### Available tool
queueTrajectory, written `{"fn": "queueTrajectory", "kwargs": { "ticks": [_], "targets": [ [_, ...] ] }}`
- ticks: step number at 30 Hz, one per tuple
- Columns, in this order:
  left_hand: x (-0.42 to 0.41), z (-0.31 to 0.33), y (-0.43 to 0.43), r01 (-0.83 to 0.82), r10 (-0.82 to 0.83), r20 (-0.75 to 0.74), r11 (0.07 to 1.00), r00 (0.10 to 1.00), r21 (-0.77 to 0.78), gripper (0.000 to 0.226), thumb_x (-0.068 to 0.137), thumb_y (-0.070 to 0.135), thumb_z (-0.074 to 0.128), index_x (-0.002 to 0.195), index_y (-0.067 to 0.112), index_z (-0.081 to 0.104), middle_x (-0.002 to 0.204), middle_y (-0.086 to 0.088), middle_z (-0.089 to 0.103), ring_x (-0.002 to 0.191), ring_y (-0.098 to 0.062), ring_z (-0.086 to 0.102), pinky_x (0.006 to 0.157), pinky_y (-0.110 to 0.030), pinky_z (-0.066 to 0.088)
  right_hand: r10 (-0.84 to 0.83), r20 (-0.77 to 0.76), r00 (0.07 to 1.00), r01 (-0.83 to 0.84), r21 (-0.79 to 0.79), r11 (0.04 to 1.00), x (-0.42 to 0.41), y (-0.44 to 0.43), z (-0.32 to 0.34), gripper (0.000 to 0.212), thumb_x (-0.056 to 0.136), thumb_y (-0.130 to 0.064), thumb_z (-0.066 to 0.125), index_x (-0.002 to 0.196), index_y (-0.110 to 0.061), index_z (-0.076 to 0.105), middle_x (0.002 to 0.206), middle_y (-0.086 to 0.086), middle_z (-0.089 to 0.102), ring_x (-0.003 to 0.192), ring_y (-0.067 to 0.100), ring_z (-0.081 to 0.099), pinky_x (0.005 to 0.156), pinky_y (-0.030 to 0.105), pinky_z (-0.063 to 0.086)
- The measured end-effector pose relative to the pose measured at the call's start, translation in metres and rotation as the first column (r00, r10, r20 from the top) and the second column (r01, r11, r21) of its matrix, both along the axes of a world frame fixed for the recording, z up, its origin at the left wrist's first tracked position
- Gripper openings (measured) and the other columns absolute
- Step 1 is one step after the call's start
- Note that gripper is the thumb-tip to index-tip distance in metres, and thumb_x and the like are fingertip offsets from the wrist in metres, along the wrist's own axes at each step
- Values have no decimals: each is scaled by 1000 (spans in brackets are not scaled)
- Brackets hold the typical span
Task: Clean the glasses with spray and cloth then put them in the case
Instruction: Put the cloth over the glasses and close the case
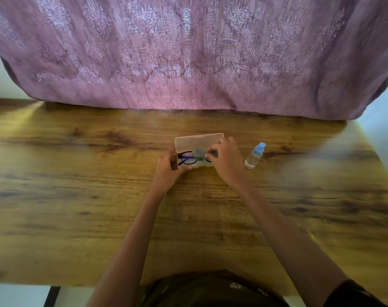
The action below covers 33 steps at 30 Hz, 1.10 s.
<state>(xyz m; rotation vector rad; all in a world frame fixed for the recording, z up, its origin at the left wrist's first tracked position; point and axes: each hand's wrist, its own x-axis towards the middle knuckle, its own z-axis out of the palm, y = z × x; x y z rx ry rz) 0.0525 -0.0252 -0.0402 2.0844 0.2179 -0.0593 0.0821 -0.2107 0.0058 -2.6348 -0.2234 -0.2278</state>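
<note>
Glasses (187, 157) lie in the case (199, 141), half hidden under cloth (199, 152).

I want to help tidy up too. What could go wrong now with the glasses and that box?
The small grey cloth, pinched by the right hand, lies over the black-framed glasses in the open clear plastic case, which the left hand holds. Left bunched, it might stop the lid shutting or squash the frame. The small clear spray bottle with a blue cap stands close beside the right hand, so the wrist could knock it over.
</note>
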Motion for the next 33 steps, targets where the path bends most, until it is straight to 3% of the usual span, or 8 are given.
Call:
{"fn": "queueTrajectory", "kwargs": {
  "ticks": [3, 5, 8, 11, 19, 24, 27, 33],
  "targets": [
    [-1, 0, 0, 2, -2, 6, 1000, 1000, 6, 83, 77, 40, 78, 145, 31, 33, 137, -1, 46, 124, -16, 40, 95, -32, 38, 45, 32, 998, -46, 20, 999, 1, -5, -2, 31, 83, -32, 74, 108, -15, 70, 98, -5, 57, 102, 13, 46, 78, 21, 36],
    [-1, 0, 1, 10, -10, 23, 1000, 1000, 5, 82, 77, 39, 78, 145, 30, 34, 137, -1, 47, 125, -18, 40, 96, -34, 40, 122, 96, 988, -119, -38, 992, 2, -9, -1, 62, 74, -39, 79, 128, -16, 58, 126, 1, 54, 122, 20, 45, 98, 32, 42],
    [0, 2, 1, 11, -11, 12, 1000, 1000, 11, 82, 76, 40, 78, 145, 28, 34, 139, -2, 47, 127, -20, 41, 102, -40, 42, 235, -40, 971, -237, -267, 934, 7, -17, -1, 121, 61, -51, 82, 155, -21, 12, 162, 4, 13, 149, 24, 9, 120, 47, 8],
    [1, 2, 2, 26, -26, 19, 999, 999, 37, 82, 77, 41, 78, 146, 28, 34, 139, -1, 47, 128, -20, 41, 101, -37, 41, 245, -147, 958, -279, -311, 908, 15, -20, -3, 137, 56, -48, 85, 155, -19, -5, 163, 3, 6, 150, 22, 3, 121, 49, 3],
    [-1, 3, 2, 46, -47, 53, 999, 997, 23, 84, 82, 38, 74, 151, 29, 25, 139, -3, 47, 125, -19, 45, 100, -36, 44, 317, -31, 948, -315, -235, 919, 17, -26, -6, 104, 60, -43, 88, 145, -10, 36, 141, 7, 42, 131, 23, 37, 109, 37, 38],
    [-5, 4, 0, 31, -35, 94, 999, 995, 37, 74, 83, 36, 73, 145, 21, 36, 138, -3, 39, 115, -12, 46, 97, -30, 47, 312, -16, 950, -312, -131, 941, 3, -27, -12, 74, 72, -29, 83, 133, -15, 44, 132, 6, 50, 119, 23, 50, 97, 35, 46],
    [-6, 5, 1, 71, -81, 139, 995, 987, 75, 70, 82, 31, 75, 142, 19, 41, 140, -5, 38, 120, -12, 42, 103, -28, 40, 328, 17, 945, -324, -123, 938, -4, -27, -16, 55, 81, -23, 76, 128, -14, 48, 129, 8, 55, 114, 24, 56, 93, 34, 47],
    [-9, 3, 1, 79, -105, 242, 990, 965, 112, 55, 86, 20, 72, 137, 20, 51, 140, -5, 43, 125, -14, 42, 107, -31, 41, 330, 46, 943, -321, -147, 936, -14, -26, -20, 54, 92, -21, 65, 142, -12, 47, 144, 12, 49, 136, 27, 44, 114, 40, 33]
  ]
}}
